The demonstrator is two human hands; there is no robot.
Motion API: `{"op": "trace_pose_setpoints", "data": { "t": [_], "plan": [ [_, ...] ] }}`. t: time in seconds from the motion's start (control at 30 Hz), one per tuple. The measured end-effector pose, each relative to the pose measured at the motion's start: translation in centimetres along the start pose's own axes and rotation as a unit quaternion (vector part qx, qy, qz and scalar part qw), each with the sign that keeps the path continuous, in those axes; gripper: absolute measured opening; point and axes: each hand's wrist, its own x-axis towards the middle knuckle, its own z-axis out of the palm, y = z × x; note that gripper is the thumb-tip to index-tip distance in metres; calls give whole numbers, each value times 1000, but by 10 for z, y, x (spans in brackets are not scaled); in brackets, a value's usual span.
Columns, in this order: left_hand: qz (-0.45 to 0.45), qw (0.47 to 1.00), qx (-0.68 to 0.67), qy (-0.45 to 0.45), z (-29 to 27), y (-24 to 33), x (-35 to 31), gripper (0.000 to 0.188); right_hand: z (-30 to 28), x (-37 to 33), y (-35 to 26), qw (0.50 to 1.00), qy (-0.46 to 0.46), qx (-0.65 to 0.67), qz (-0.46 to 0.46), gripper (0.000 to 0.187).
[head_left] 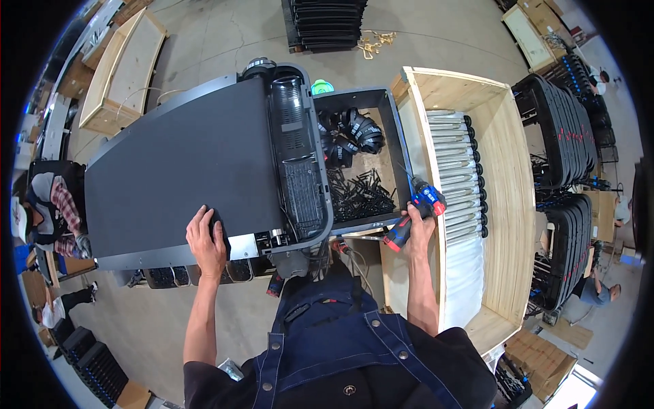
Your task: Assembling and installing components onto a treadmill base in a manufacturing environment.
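Observation:
A treadmill deck with a black walking belt (197, 150) lies in front of me, its motor compartment (300, 163) exposed at the right end. My left hand (208, 245) rests on the deck's near edge, fingers stretched over the belt and a small dark part partly hidden beneath them. Beside it is a white label plate (242, 247). My right hand (420, 232) is closed round the handle of a blue, black and red cordless drill (426, 194), which I hold above the gap between a dark parts bin (392, 129) and a wooden crate.
The parts bin holds many black screws (361, 194) and black coiled parts (364, 129). Silver tubes (453, 163) with black ends lie in the wooden crate (514, 204). Black frames (565, 129) stand stacked at right. A person in a plaid sleeve (67, 204) works at far left.

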Motion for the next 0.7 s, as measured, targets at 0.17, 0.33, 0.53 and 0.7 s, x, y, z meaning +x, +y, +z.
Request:
{"op": "trace_pose_setpoints", "data": {
  "t": [0.17, 0.33, 0.53, 0.7],
  "plan": [
    [7, 1000, -18, -2, -6, -10, -4, 32, 3, 8, -14, 996, -2, -63, -61, 23],
    [28, 999, -31, 16, -13, -18, -1, 33, 36, 56, 39, 921, 72, -247, -294, 35],
    [57, 994, -78, 57, -19, -39, -9, 35, 39, 57, 57, 858, 65, -496, -114, 46],
    [111, 985, -134, 6, -23, -57, -20, 42, 38, -69, 70, 920, 17, -304, -247, 57]
  ]
}}
